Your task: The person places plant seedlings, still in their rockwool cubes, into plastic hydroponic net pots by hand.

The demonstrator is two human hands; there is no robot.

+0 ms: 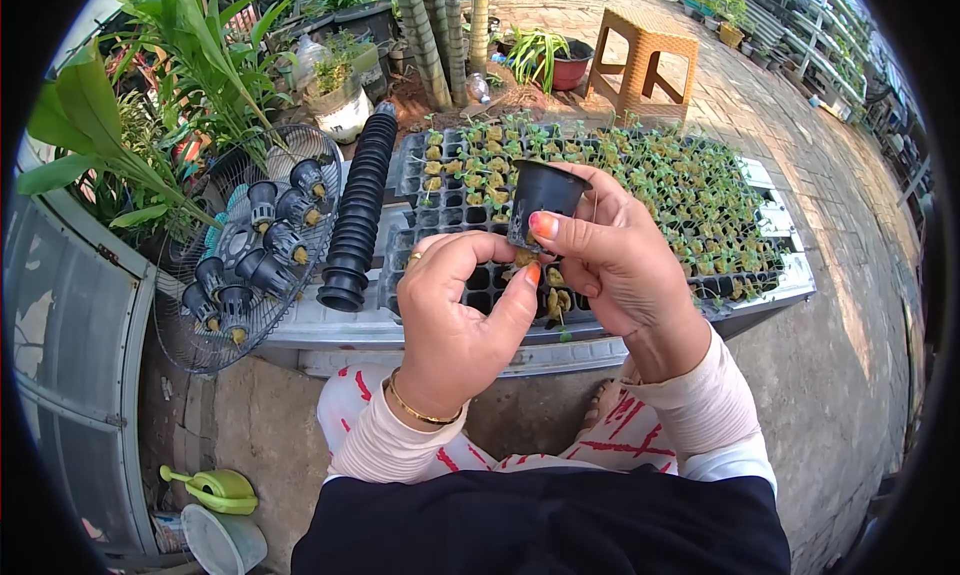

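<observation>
My right hand [635, 260] grips a small black net pot [545, 190], thumb on its near side, above the seedling trays. At the pot's lower end a yellowish-brown growing plug [525, 257] pokes out. My left hand [455, 310] pinches this plug between thumb and forefinger; the fingertips hide part of it. Below and behind both hands lie black seedling trays [425, 240], with many cells holding plugs and green seedlings [640, 190]. To the left, a long stack of nested black pots [358, 210] rests on the table.
A wire basket [170, 325] on the left holds several black net pots [265, 272] with plugs at their ends. Beyond the table are a brown stool [645, 60] and potted plants. A green watering can [222, 490] and a pale bucket [222, 543] stand at lower left.
</observation>
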